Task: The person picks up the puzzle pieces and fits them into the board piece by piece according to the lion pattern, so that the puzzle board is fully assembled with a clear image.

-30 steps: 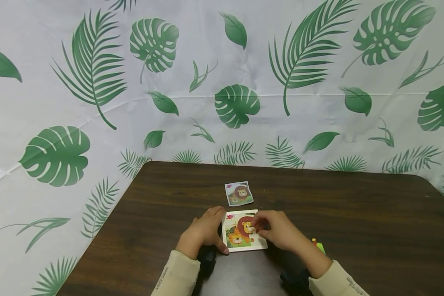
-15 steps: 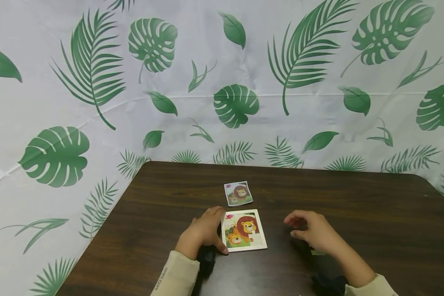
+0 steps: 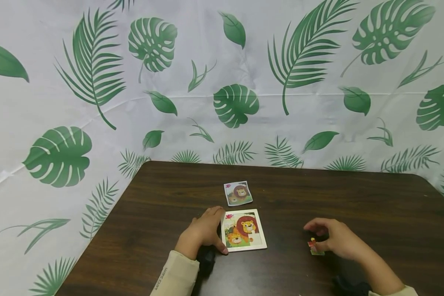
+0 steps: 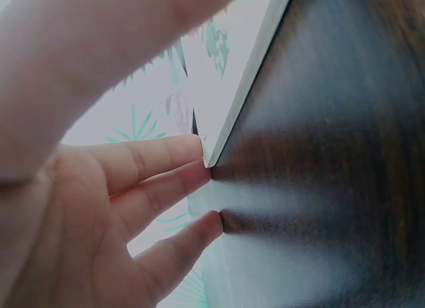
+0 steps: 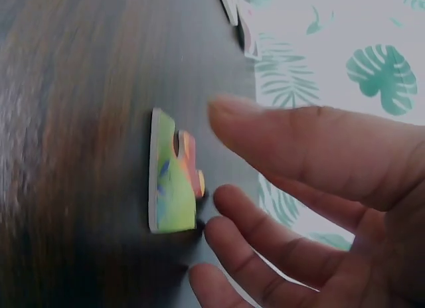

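Observation:
A lion jigsaw puzzle (image 3: 263,244) in a white square frame lies on the table, with a pale gap at its lower right. My left hand (image 3: 201,231) holds the frame's left side, thumb at the near corner and fingers at the far one. In the left wrist view, fingertips (image 4: 192,149) touch the frame's corner. One green, red and yellow puzzle piece (image 5: 174,195) lies flat on the table at the right. Beside and above it hovers my right hand (image 3: 340,238), fingers loosely bent and apart from the piece in the right wrist view.
A small picture card (image 3: 238,194) of the same lion lies behind the puzzle. The dark wooden table (image 3: 373,201) meets a leaf-print cloth (image 3: 192,123) at its back edge. Dark wrist straps sit under both wrists.
My right hand has left the puzzle's lion face and moved right, down to the loose piece. The left hand has stayed at the frame.

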Demonstrator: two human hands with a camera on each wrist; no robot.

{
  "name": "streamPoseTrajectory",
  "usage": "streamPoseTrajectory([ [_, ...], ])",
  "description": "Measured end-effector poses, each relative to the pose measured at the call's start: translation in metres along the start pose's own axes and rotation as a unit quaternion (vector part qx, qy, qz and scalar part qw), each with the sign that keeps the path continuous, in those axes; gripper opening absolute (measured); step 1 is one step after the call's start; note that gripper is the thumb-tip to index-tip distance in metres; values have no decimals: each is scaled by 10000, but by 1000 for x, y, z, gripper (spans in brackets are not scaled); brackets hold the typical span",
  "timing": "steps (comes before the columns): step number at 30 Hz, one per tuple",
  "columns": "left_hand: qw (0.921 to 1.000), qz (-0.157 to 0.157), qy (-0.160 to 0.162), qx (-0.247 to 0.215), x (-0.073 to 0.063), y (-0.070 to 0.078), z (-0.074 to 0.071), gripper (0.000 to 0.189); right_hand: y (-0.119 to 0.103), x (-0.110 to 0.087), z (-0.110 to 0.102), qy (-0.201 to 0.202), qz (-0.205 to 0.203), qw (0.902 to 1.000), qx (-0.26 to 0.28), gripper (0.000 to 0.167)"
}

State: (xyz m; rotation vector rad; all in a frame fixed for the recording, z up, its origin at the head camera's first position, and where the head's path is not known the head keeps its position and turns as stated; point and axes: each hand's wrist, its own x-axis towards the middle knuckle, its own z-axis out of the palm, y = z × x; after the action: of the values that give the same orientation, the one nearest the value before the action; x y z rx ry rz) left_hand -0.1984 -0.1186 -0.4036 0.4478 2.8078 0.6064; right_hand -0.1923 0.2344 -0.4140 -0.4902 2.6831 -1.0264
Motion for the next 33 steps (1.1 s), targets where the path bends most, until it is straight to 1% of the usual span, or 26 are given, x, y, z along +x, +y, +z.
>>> streamPoseTrajectory([
  [3, 10000, 16, 13, -3, 0, 0, 0, 98, 3, -2, -1, -125, 64, 9999, -11, 51],
  [6, 10000, 36, 34, -18, -1, 0, 1, 97, 4, -3, -1, -142, 58, 9999, -49, 53],
  [12, 10000, 32, 36, -5, -1, -1, 1, 98, 5, -4, 0, -88, -14, 9999, -90, 52],
  [17, 10000, 5, 30, 0, -1, 0, 1, 98, 7, -3, 0, -17, -100, 9996, -252, 51],
  [22, 10000, 24, 41, -7, -1, 0, 0, 98, 7, -2, 0, 32, -89, 9992, -384, 50],
  [27, 10000, 51, 69, 4, -1, 0, 0, 98, 7, 0, -1, 29, 93, 9989, -454, 46],
  [33, 10000, 31, 55, -9, -2, 1, 0, 97, 8, 2, -1, 25, 340, 9987, -374, 45],
])
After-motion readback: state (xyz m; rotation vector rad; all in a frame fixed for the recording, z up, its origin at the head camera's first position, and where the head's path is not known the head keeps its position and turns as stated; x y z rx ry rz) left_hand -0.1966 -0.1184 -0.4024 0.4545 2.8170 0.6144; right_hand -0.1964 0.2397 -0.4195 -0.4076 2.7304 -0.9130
